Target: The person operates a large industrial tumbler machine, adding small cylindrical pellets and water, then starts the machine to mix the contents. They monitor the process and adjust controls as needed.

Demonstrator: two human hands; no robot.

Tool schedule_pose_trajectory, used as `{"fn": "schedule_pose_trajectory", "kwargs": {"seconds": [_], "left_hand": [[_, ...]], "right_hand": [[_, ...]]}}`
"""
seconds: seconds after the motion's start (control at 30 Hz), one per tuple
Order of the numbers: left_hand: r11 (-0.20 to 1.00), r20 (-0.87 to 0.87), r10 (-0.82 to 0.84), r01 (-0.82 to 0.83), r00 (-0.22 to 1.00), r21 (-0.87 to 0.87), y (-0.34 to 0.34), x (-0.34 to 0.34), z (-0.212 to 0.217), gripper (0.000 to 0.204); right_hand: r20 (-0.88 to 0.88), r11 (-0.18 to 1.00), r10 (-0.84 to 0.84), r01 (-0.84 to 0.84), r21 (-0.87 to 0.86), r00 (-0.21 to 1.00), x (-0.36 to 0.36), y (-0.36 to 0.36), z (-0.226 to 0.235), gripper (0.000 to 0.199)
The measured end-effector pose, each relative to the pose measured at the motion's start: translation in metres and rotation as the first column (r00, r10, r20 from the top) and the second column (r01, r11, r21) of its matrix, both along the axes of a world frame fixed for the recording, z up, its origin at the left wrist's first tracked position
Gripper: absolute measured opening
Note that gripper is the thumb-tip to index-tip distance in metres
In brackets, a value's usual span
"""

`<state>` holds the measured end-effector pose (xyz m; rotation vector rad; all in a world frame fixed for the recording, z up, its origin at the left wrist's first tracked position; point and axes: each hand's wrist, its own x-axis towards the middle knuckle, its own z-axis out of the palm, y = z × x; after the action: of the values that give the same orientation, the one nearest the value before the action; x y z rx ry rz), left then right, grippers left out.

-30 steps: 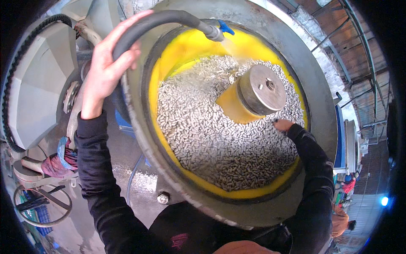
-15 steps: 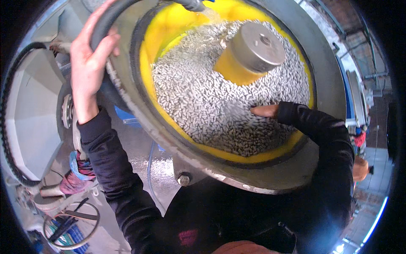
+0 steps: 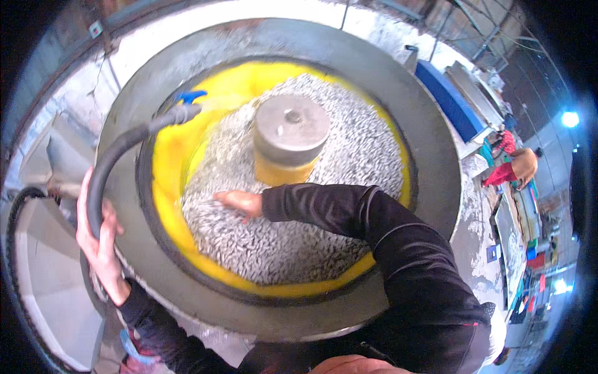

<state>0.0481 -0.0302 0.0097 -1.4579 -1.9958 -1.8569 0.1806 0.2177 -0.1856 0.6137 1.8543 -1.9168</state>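
One black hose [image 3: 121, 146] is clasped by the left hand [image 3: 99, 242] at the rim of a yellow-lined bowl [image 3: 433, 181]; well apart, grey pellets [image 3: 364, 140] inside the bowl are touched by the right hand [image 3: 242, 202], fingers outstretched.

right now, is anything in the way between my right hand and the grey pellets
Nothing visible stands between them: the right hand is over the grey pellets, perhaps touching. The round post stands beyond and right of it, not between.
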Motion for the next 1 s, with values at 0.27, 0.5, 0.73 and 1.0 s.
{"fn": "schedule_pose_trajectory", "kwargs": {"seconds": [0.27, 0.5, 0.73, 1.0], "left_hand": [[0.987, -0.008, 0.154, -0.155, 0.988, -0.045, -0.001, 0.003, -0.002, 0.066], [0.998, 0.025, 0.064, -0.064, 0.998, -0.019, -0.003, 0.003, 0.002, 0.066], [0.998, 0.022, 0.064, -0.063, 0.998, -0.028, -0.002, 0.008, 0.006, 0.068], [1.000, 0.017, -0.014, 0.014, 1.000, 0.000, -0.003, 0.004, 0.004, 0.067]], "right_hand": [[0.563, 0.546, 0.687, -0.837, 0.018, 0.460, 0.126, 0.070, 0.153, 0.037], [-0.171, -0.217, 0.444, 0.291, 0.932, 0.880, 0.118, 0.162, 0.174, 0.051], [0.056, -0.086, 0.230, -0.038, 0.996, 0.972, 0.088, 0.132, 0.143, 0.059], [-0.152, 0.088, 0.494, 0.125, 0.988, 0.856, 0.071, 0.109, 0.172, 0.042]]}}
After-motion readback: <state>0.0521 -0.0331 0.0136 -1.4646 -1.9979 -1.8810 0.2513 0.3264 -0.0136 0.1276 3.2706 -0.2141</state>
